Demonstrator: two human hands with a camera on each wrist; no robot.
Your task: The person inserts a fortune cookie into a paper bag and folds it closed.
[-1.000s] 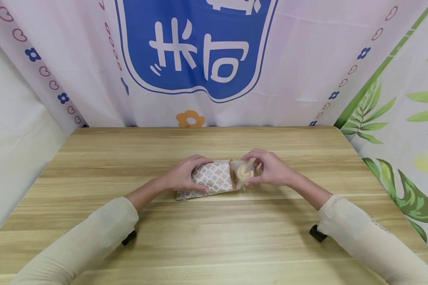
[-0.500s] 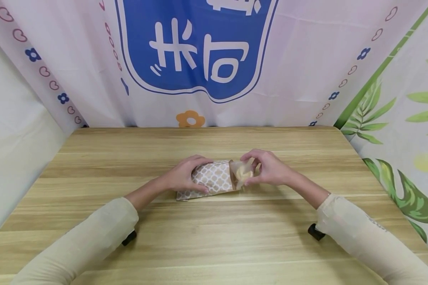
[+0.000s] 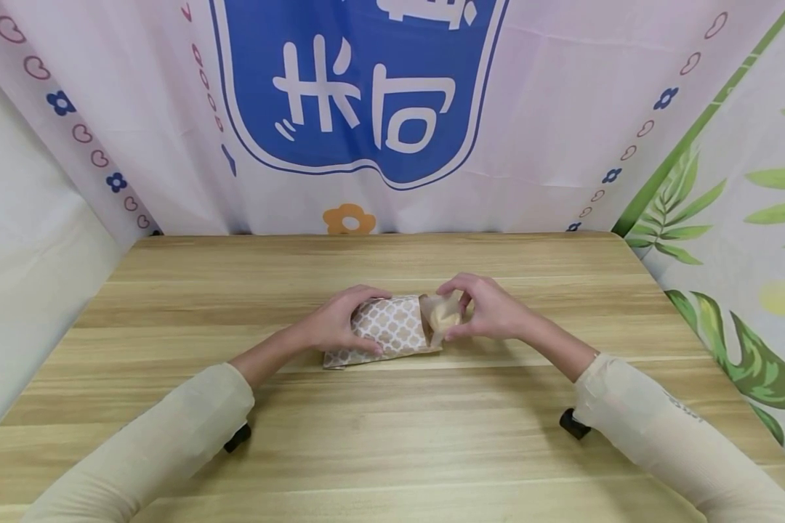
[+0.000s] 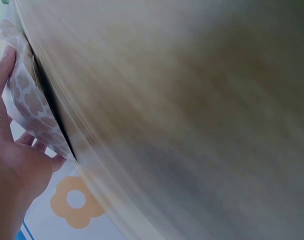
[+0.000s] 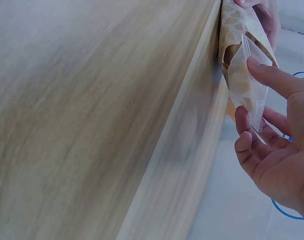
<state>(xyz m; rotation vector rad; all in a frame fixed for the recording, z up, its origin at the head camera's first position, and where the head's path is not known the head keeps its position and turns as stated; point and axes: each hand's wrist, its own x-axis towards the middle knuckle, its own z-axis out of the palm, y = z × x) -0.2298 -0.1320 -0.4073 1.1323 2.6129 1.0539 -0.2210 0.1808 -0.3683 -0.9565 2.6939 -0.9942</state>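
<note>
A brown paper bag [image 3: 392, 323] with a white lattice print lies on its side on the table, its mouth facing right. My left hand [image 3: 336, 319] grips its closed end, thumb on the near side and fingers on the far side. The left wrist view shows the paper bag [image 4: 34, 107] bulging between thumb and fingers. At the mouth, my right hand [image 3: 493, 311] pinches a clear plastic bag [image 5: 247, 85] between thumb and fingers. Something pale yellow shows through the plastic; its kind is unclear. Part of this plastic bag is hidden inside the paper bag.
The wooden table [image 3: 379, 436] reaches back to a hanging printed curtain [image 3: 530, 145]. A leaf-patterned cloth [image 3: 752, 218] hangs at the right and a plain white one [image 3: 33, 240] at the left. Black wrist devices [image 3: 574, 423] sit under both sleeves.
My right hand has shifted slightly left with the clear plastic bag, and a little less of it shows outside the paper bag. My left hand has stayed still.
</note>
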